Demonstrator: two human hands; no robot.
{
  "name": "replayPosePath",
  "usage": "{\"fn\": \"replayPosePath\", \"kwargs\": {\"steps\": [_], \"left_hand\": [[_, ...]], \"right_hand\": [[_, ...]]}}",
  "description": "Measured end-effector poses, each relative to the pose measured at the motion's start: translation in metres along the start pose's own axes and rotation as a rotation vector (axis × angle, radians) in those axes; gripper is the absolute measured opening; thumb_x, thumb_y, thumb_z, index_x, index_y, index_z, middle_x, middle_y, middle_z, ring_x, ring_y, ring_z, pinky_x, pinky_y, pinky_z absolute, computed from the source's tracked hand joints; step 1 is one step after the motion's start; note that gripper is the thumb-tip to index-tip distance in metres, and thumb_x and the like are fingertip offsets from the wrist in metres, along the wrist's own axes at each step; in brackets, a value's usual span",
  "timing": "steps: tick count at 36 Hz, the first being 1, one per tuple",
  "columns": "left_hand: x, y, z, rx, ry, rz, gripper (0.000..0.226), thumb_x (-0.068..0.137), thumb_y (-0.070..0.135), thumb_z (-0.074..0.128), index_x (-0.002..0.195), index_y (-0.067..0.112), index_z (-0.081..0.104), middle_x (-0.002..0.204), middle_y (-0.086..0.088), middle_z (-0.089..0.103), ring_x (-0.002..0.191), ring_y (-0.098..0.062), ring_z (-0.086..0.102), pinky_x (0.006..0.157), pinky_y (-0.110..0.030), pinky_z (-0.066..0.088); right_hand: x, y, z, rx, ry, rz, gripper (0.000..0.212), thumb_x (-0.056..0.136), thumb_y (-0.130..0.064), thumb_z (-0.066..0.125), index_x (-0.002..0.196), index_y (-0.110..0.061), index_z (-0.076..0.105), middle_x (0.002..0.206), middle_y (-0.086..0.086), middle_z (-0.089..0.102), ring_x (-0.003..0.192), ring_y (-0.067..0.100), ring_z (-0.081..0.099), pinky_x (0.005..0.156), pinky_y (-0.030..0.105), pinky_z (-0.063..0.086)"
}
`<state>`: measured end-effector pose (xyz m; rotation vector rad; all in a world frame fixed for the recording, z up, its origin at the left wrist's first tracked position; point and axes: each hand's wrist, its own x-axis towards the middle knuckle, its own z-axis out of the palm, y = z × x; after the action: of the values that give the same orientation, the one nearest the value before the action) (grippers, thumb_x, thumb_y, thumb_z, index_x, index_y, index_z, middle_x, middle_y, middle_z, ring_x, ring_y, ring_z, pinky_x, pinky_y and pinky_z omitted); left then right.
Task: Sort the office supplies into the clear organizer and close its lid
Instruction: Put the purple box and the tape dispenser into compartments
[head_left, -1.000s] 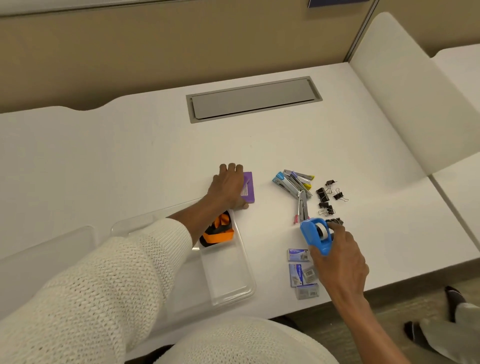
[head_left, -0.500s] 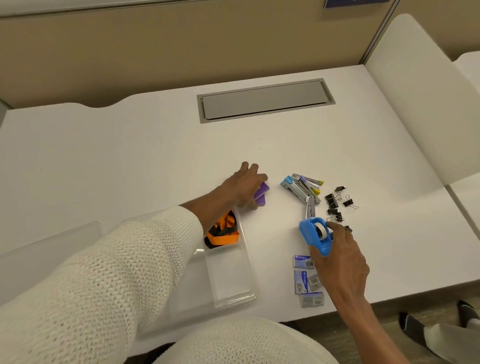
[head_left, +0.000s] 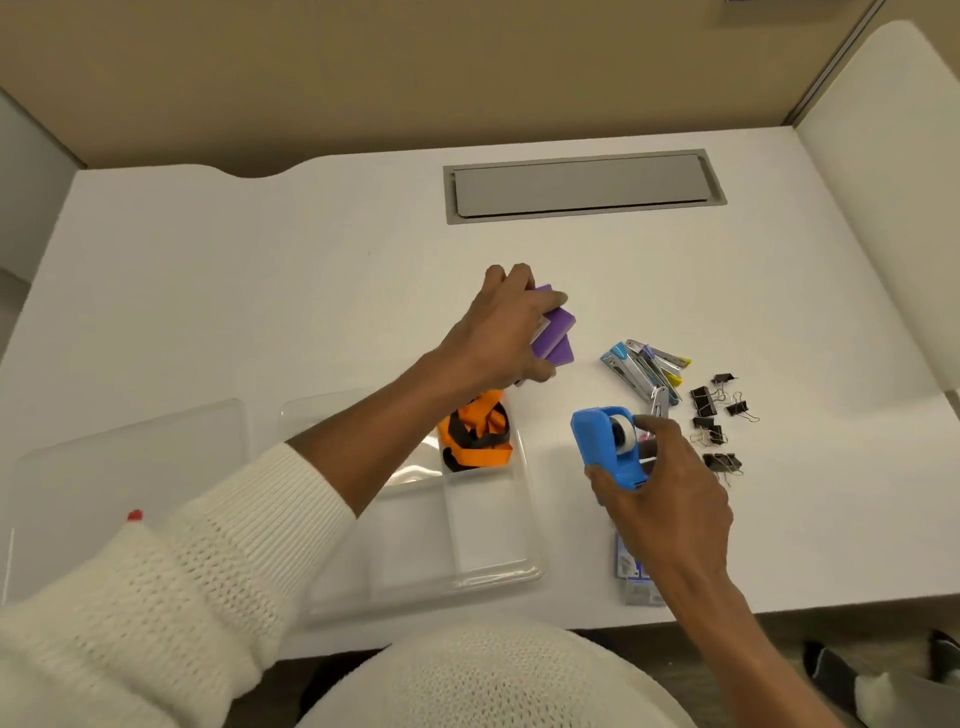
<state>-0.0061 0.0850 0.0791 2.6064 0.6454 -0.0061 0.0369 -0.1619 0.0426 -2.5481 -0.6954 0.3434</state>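
Observation:
My left hand grips a purple pad stack, lifted and tilted just beyond the clear organizer. The organizer's far right compartment holds an orange and black item; its near compartments look bare. My right hand holds a blue tape dispenser above the table, right of the organizer. Several small staplers and black binder clips lie to the right. Staple boxes sit partly under my right wrist.
The clear lid lies flat left of the organizer, with a small red thing at my sleeve. A grey cable hatch is set into the table's far side. A white panel borders the right.
My left hand picked the purple pads up off the table and tilted them. My right hand lifted the blue tape dispenser slightly toward the organizer.

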Motion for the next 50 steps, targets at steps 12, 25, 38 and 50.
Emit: {"fn": "replayPosePath", "kwargs": {"steps": [12, 25, 38, 50], "left_hand": [[-0.126, -0.062, 0.012, 0.01, 0.011, -0.455, 0.088, 0.07, 0.05, 0.09, 0.144, 0.022, 0.052, 0.129, -0.008, 0.051, 0.122, -0.028, 0.043, 0.081, -0.031, 0.042], [-0.127, -0.066, 0.042, 0.188, -0.124, -0.522, 0.083, 0.083, 0.04, 0.085, 0.15, 0.017, 0.042, 0.149, -0.013, 0.045, 0.139, -0.032, 0.041, 0.103, -0.041, 0.054], [-0.125, -0.077, 0.036, 0.309, -0.283, -0.291, 0.099, 0.075, 0.025, 0.093, 0.154, 0.021, 0.034, 0.155, -0.007, 0.044, 0.142, -0.03, 0.041, 0.103, -0.038, 0.053], [-0.117, -0.084, 0.037, 0.087, -0.169, -0.434, 0.095, 0.07, 0.042, 0.094, 0.147, 0.02, 0.044, 0.143, -0.005, 0.057, 0.131, -0.03, 0.056, 0.091, -0.034, 0.055]], "right_hand": [[-0.033, -0.063, 0.033, -0.017, -0.171, -0.102, 0.068, 0.076, -0.056, 0.077, 0.133, -0.034, 0.045, 0.105, -0.01, 0.068, 0.079, 0.012, 0.064, 0.059, 0.025, 0.04], [-0.066, -0.07, 0.057, -0.114, -0.273, -0.052, 0.071, 0.081, -0.055, 0.074, 0.139, -0.029, 0.042, 0.113, -0.005, 0.067, 0.088, 0.015, 0.065, 0.065, 0.024, 0.043], [-0.076, -0.065, 0.069, -0.132, -0.228, -0.046, 0.068, 0.082, -0.057, 0.07, 0.136, -0.029, 0.04, 0.1, -0.007, 0.061, 0.08, 0.014, 0.061, 0.064, 0.03, 0.054], [-0.079, -0.066, 0.094, -0.349, -0.259, -0.221, 0.068, 0.092, -0.055, 0.062, 0.145, -0.022, 0.034, 0.114, 0.002, 0.065, 0.088, 0.018, 0.062, 0.063, 0.026, 0.041]]}}
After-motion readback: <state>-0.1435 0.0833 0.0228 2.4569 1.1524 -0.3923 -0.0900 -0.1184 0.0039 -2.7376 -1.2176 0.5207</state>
